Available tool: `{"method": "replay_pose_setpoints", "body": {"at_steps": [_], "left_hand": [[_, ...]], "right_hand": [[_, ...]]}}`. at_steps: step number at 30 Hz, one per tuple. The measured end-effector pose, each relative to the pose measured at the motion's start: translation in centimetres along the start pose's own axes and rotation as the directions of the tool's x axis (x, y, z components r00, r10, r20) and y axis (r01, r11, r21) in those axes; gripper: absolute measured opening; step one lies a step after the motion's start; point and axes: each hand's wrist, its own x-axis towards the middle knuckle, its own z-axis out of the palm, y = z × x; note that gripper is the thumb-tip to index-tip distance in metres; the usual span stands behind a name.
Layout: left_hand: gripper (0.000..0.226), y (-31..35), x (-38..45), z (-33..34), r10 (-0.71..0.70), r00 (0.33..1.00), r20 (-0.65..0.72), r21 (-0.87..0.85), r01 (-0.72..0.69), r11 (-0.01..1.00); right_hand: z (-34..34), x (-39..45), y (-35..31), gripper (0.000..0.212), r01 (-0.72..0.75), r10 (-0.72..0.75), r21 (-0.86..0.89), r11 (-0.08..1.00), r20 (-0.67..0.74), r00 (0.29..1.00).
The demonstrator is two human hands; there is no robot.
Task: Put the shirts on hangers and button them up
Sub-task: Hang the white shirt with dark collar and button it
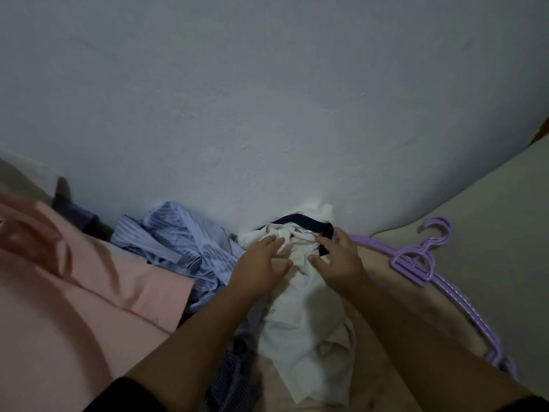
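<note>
A crumpled white shirt (303,316) with a dark navy collar band lies in the middle of the beige bed, against the wall. My left hand (261,263) rests on its left side with the fingers spread. My right hand (338,257) is at the navy collar, fingers curled onto the dark band. To the left sits a bunched light-blue striped shirt (178,239). A pink shirt (74,292) covers the left foreground, blurred at its far edge. Purple plastic hangers (416,263) lie to the right of my right hand.
A pale wall (267,99) rises directly behind the pile. A dark checked garment (234,379) lies between my forearms near the bottom. Something dark (74,212) sits at the wall behind the pink shirt. Bare beige bedding (490,203) extends to the right.
</note>
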Motion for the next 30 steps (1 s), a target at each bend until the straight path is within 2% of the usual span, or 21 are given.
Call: {"method": "replay_pose_setpoints", "body": {"at_steps": [5,10,12,14,17,20,22,25,27,30], "left_hand": [[0.056,-0.1,2.2,1.4,0.036,0.999,-0.031,-0.048,-0.038,0.998],[0.054,-0.2,3.1,1.7,0.067,0.997,-0.032,-0.084,-0.069,0.994],[0.052,-0.2,3.2,1.5,0.066,0.997,-0.027,-0.105,-0.068,0.992],[0.05,-0.1,3.3,1.2,0.061,0.997,-0.04,-0.123,-0.066,0.99],[0.045,0.4,3.2,0.2,0.067,0.996,-0.059,-0.136,-0.075,0.988],[0.045,1.2,2.8,-0.9,0.06,0.997,-0.055,-0.17,-0.069,0.983],[0.05,2.1,2.4,-2.1,0.067,0.998,-0.014,-0.178,-0.069,0.982],[0.049,3.9,1.7,-4.5,0.131,0.983,0.125,-0.153,-0.111,0.982],[0.039,5.2,0.7,-6.6,0.115,0.972,0.205,-0.097,-0.097,0.991],[0.021,6.9,-0.8,-9.7,0.086,0.975,0.206,-0.066,-0.074,0.995]], "right_hand": [[0.0,3.5,0.6,0.051,-0.007,0.001,-0.084,0.996,-0.067,0.998],[-0.5,5.5,0.7,0.039,-0.037,0.05,-0.162,0.986,0.079,0.996],[-0.8,5.7,0.5,0.031,0.003,0.016,-0.167,0.986,0.113,0.993],[-1.0,5.2,0.1,0.024,0.066,-0.054,-0.143,0.987,0.091,0.994],[-1.5,3.8,-1.2,0.017,0.143,-0.139,-0.037,0.989,0.081,0.987],[-2.9,1.9,-3.0,0.015,0.16,-0.174,0.13,0.979,0.105,0.979],[-4.3,0.3,-4.2,0.014,0.137,-0.178,0.293,0.946,0.118,0.977],[-6.9,-2.1,-5.5,0.011,0.09,-0.197,0.497,0.863,0.166,0.966],[-8.6,-3.4,-6.0,0.015,0.092,-0.22,0.529,0.843,0.183,0.958],[-11.0,-5.1,-6.9,0.02,0.117,-0.242,0.505,0.855,0.19,0.952]]}}
